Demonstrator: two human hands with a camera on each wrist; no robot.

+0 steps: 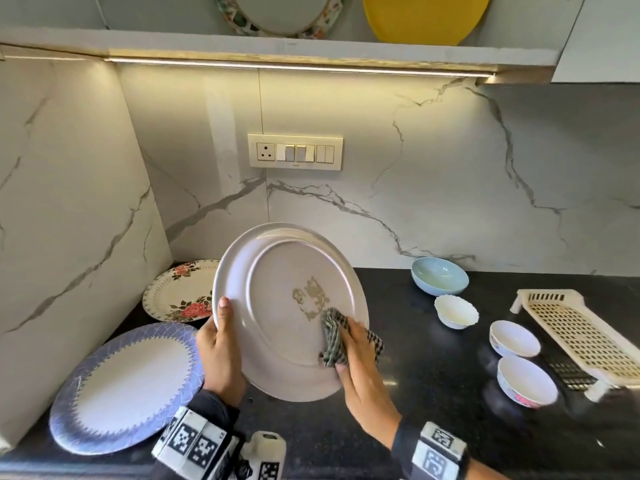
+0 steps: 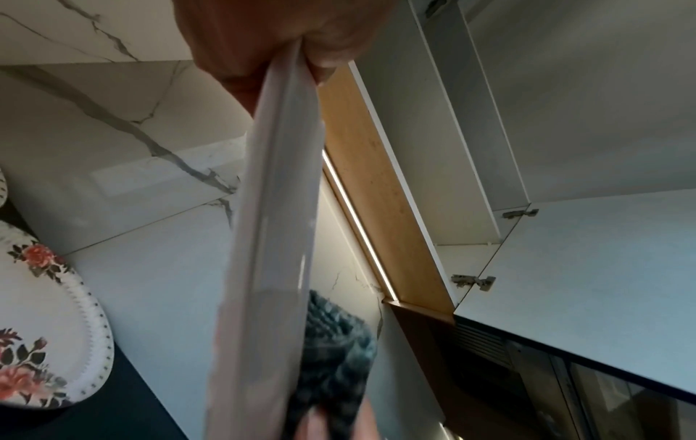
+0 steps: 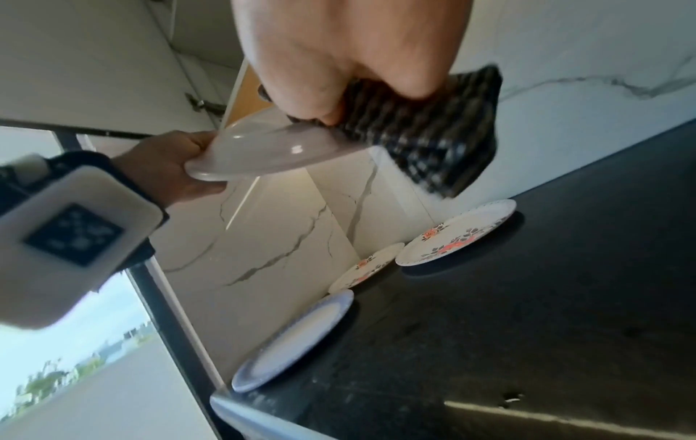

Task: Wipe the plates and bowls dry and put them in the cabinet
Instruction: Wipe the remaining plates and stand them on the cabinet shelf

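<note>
Black counter (image 1: pixel 433 393): left hand (image 1: pixel 218 351) grip clamps pale plate (image 1: pixel 277 323) rim; right hand (image 1: pixel 360 375) presses checked cloth (image 1: pixel 332 337).

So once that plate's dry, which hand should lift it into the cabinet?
Probably the left hand: it already grips the pale plate by its rim, while the right hand is busy holding the checked cloth.

The left hand (image 2: pixel 278 38) pinches the plate (image 2: pixel 271 238) edge-on, cloth (image 2: pixel 335 351) against its right side, floral plate (image 2: pixel 49 321) on the dark surface (image 2: pixel 124 416).
</note>
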